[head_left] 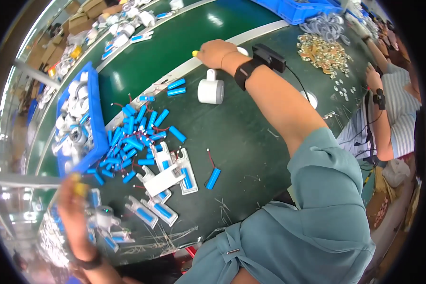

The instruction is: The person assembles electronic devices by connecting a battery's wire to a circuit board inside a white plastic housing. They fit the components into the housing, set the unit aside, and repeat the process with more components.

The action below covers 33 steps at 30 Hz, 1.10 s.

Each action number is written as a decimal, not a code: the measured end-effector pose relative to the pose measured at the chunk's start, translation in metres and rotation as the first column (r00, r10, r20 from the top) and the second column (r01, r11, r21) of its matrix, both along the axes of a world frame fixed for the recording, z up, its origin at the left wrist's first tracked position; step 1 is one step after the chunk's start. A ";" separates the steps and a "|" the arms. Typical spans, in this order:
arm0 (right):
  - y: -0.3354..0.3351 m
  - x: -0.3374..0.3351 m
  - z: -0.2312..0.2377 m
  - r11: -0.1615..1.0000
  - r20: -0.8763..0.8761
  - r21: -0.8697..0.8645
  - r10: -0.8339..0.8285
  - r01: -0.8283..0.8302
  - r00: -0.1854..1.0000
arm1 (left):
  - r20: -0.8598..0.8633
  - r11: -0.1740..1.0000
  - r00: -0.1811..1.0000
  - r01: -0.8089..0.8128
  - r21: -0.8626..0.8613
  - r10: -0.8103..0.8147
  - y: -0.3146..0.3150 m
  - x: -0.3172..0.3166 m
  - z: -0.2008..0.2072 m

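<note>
My right hand (217, 53) reaches across to the far edge of the table by the conveyor rim. Its fingers curl down with a yellow covering on one tip; whatever they grip is hidden beneath the hand. Just below it lies a white cylindrical device (210, 91) with a short handle and a grey end. At the lower left my left hand (75, 213) is raised, smeared by motion, with yellow at a finger. Near it are white plastic handle housings (161, 210) with blue cells inside. A heap of blue battery cells (132, 135) with red leads spreads beyond them.
A blue crate (97, 113) full of white parts stands at the left beside the green conveyor (184, 35). Small metal parts (322, 52) and grey rings (324, 26) are piled at the far right. A black box (270, 57) with a cable sits past my wrist. Co-workers' arms (381, 104) are at the right.
</note>
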State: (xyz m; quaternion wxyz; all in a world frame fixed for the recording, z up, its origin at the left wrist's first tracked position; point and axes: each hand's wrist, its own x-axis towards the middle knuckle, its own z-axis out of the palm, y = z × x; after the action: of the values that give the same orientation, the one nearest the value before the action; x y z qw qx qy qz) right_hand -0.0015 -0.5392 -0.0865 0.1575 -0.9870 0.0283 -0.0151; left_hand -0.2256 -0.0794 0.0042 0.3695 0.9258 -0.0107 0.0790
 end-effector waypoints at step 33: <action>-0.059 -0.262 -0.012 0.105 -0.215 0.974 0.150 0.201 0.965 | -0.341 0.944 0.898 0.187 -0.271 -0.276 -0.161 -0.076 -0.077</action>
State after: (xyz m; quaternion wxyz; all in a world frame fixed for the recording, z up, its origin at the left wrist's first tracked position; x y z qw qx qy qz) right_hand -0.2631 -0.5984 -0.0987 0.7713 -0.6183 0.0687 0.1346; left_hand -0.3012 -0.2409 -0.0724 0.4766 0.8664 -0.0415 -0.1433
